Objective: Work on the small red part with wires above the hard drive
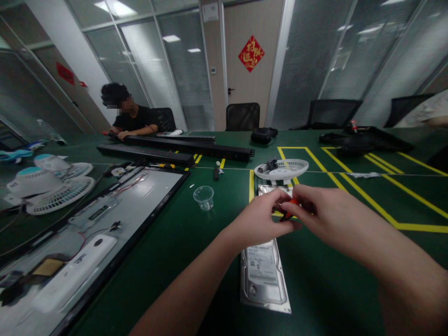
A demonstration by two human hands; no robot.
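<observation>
My right hand (313, 205) is closed around a small red and black tool (293, 205), whose full shape is hidden by the fingers. Close against it, my left hand (264, 214) has its fingers curled together near the tool's dark end; what they pinch is hard to make out. Both hands are above a silver hard drive (262, 273), which lies flat on the green table with its label up. Just beyond the fingers shows part of another silver metal piece (275, 189), mostly covered by the hands. A clear plastic cup (204, 198) stands to the left.
Left lies an opened flat panel (140, 196) with a white device (75, 275) on it. White fan parts (38, 186) are behind it. Long black bars (189, 149) and a white round grille (297, 169) lie farther back. Another person (136, 116) sits across the table.
</observation>
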